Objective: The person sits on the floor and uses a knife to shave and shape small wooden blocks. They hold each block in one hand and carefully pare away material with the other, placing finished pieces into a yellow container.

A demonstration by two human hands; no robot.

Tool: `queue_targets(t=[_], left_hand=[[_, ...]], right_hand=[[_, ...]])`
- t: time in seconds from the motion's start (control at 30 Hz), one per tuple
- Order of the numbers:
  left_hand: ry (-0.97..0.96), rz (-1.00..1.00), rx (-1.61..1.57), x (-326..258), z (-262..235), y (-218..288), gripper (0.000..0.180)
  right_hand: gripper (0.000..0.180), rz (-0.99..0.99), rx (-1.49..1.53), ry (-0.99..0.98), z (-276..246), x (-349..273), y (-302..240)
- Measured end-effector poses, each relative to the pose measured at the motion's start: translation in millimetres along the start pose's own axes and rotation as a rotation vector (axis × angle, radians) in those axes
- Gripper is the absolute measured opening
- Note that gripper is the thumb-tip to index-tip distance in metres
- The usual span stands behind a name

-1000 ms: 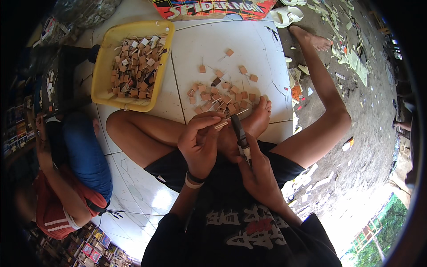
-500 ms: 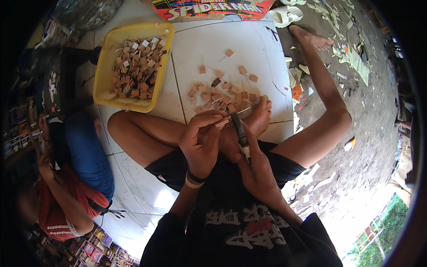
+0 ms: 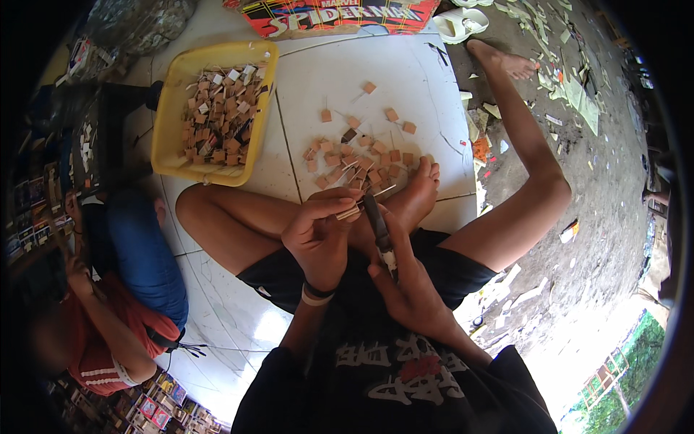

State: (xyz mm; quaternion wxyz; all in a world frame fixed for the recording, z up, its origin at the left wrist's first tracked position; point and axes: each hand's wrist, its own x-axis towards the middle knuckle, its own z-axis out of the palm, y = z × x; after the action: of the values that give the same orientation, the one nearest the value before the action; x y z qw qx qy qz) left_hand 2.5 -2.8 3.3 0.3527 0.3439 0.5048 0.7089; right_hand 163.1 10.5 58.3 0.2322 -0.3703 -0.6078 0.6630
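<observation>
Above my crossed legs, my left hand (image 3: 318,235) is closed in a pinch on a small wooden piece (image 3: 348,213) with pale layered edges. My right hand (image 3: 412,282) grips a dark plier-like tool (image 3: 377,220), seen nearly edge-on, with a pale part lower down. Its head stands beside the wooden piece, and a thin pale stick (image 3: 388,190) shows past it. Whether the jaws bite on the stick, I cannot tell. Just beyond my hands lies a loose pile of small square wooden tiles (image 3: 361,158), some with thin sticks or wires attached.
A yellow plastic tub (image 3: 168,137) full of similar tiles stands at the left on white floor tiles (image 3: 318,65). A printed red board (image 3: 340,18) lies at the far edge. White clogs (image 3: 463,25) and scraps are at the right. Another person (image 3: 123,304) sits at the left.
Both my hands have shifted slightly left and a little down, with the wooden piece and the tool still held. The pile and the tub look the same.
</observation>
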Motion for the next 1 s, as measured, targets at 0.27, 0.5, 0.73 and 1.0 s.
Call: queue_targets(t=[0.27,0.5,0.73,1.0], left_hand=[[-0.079,-0.225,-0.31,-13.0,-1.0,-6.5,0.034],[-0.01,-0.354,-0.18,-24.5,9.0,4.5,0.038],[0.009,-0.34,-0.2,-27.2,2.4,-1.8,0.029],[0.041,0.02,-0.071,-5.6,0.6,-7.6,0.017]], right_hand=[[0.069,0.041,-0.058,0.051,10.1,-11.2,10.9],[0.074,0.106,-0.065,0.113,16.1,-28.7,25.7],[0.084,0.229,0.006,0.02,9.9,-54.2,36.1],[0.082,0.189,0.167,-0.031,8.0,-39.3,24.8]])
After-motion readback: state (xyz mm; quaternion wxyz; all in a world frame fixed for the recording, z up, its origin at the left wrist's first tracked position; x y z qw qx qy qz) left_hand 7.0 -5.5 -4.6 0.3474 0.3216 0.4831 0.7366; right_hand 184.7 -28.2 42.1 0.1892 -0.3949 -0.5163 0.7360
